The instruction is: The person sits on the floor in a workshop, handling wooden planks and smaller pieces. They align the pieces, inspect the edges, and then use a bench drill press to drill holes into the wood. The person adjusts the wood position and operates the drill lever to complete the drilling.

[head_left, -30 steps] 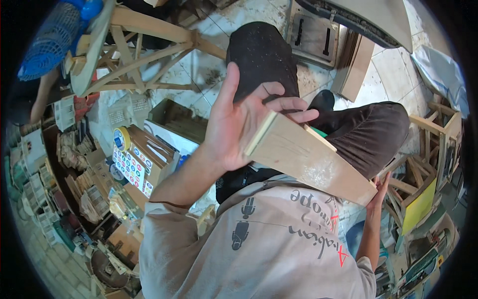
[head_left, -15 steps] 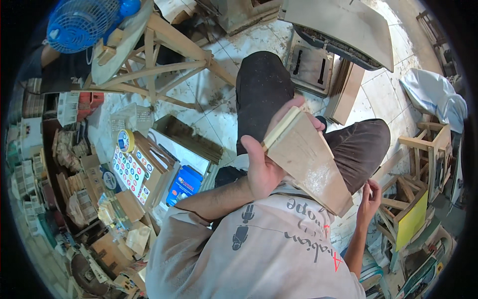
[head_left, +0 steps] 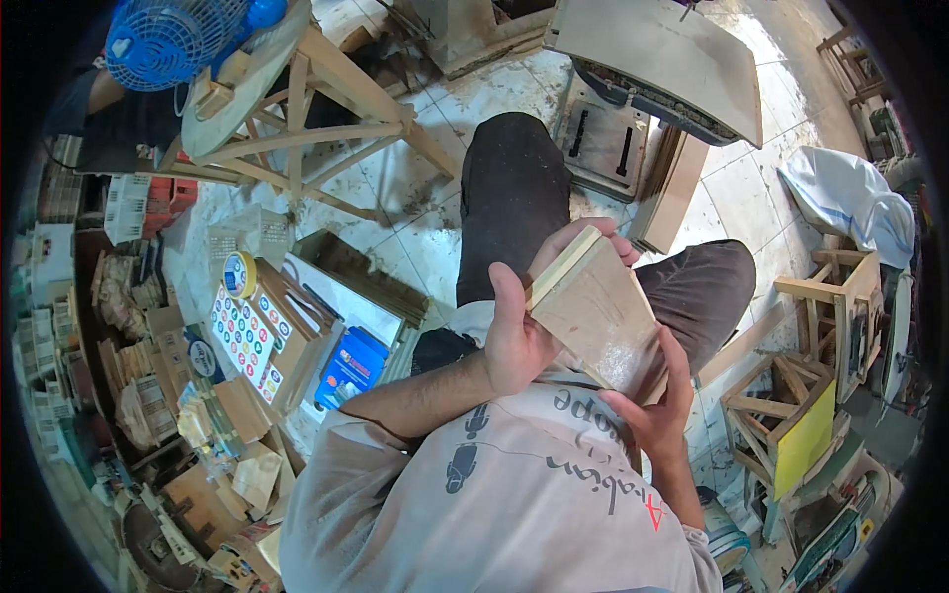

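Note:
A flat, pale wooden piece [head_left: 603, 311] with a thick light edge and a whitish smear on its face is tilted above my lap. My left hand [head_left: 522, 341] grips its far left end, thumb up along the edge and fingers wrapped behind the far side. At its near right end my right hand [head_left: 664, 400] holds the piece, thumb on the near side and fingers along the right edge. The underside and the left palm's contact with it are hidden.
On the left stand a sticker-covered sheet [head_left: 242, 331], yellow tape roll [head_left: 238, 275] and blue packet [head_left: 353, 366]. A wooden stand [head_left: 356, 138] carries a blue fan [head_left: 173, 44]. Ahead is a machine with a flat top [head_left: 662, 59]; small wooden stools [head_left: 781, 405] stand right.
My right hand has come from beside my knee to the near end of the wooden piece and taken hold. The piece has tipped and appears shorter.

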The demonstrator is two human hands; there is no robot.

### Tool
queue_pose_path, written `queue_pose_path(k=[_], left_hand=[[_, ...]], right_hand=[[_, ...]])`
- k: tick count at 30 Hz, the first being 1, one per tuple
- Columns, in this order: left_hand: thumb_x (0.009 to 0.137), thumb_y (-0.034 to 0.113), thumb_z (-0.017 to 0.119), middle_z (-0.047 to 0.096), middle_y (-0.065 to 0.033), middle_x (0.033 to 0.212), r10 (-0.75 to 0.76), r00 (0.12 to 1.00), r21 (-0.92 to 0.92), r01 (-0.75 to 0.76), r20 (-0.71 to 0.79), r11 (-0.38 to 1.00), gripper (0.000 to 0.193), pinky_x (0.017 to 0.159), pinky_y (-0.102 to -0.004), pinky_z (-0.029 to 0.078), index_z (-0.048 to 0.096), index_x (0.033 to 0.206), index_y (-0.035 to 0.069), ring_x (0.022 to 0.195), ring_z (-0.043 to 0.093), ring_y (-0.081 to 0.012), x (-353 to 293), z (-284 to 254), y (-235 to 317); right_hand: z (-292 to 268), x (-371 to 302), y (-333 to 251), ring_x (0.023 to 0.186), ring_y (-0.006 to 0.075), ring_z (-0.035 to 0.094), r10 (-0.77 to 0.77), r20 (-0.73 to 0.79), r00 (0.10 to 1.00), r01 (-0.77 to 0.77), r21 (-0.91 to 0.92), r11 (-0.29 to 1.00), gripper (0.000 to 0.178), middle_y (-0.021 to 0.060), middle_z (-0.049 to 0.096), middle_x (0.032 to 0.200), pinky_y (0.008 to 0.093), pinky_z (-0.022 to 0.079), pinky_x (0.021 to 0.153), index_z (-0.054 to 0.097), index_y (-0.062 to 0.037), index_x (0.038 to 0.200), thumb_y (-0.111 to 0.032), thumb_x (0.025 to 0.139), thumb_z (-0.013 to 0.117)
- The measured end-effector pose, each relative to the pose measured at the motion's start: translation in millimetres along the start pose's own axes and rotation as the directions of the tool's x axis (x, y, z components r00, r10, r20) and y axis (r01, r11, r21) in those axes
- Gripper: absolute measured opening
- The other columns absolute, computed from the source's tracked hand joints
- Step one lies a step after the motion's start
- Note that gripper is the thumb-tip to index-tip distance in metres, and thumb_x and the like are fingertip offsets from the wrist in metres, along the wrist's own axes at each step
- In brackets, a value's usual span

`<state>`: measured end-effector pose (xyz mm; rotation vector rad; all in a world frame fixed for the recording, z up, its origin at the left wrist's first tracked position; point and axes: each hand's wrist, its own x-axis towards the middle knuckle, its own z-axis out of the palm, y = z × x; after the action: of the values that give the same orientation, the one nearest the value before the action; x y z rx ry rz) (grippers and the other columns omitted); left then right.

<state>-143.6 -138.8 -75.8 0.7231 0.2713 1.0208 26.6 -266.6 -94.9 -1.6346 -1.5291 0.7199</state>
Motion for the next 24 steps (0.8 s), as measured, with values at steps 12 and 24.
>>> queue_pose_path(k=[12,24], left_hand=[[0.088,0.0,0.063,0.055,-0.0137,0.12,-0.149,0.986,0.611,0.162,-0.072,0.775,0.053,0.079,-0.0258,0.052,0.038,0.135,0.003,0.095,0.063,-0.014,-10.7,-21.0,56.9],[0.089,-0.005,0.059,0.057,-0.0129,0.108,-0.076,0.988,0.579,0.139,-0.132,0.803,0.036,0.078,-0.0312,0.059,0.04,0.118,0.001,0.092,0.066,-0.0178,-6.6,-28.8,41.8]], right_hand=[[4.8,-8.9,15.5,0.113,0.0324,0.055,-0.104,-0.177,0.979,0.072,-0.174,0.982,0.094,0.0193,0.055,0.126,0.0392,0.044,0.098,0.045,-0.0007,0.134,-0.014,0.053,0.091],[3.5,-7.3,8.2,0.111,0.0313,0.058,-0.067,-0.168,0.984,0.032,-0.206,0.978,0.089,0.02,0.056,0.123,0.0374,0.047,0.093,0.048,0.0042,0.131,-0.016,0.056,0.091]])
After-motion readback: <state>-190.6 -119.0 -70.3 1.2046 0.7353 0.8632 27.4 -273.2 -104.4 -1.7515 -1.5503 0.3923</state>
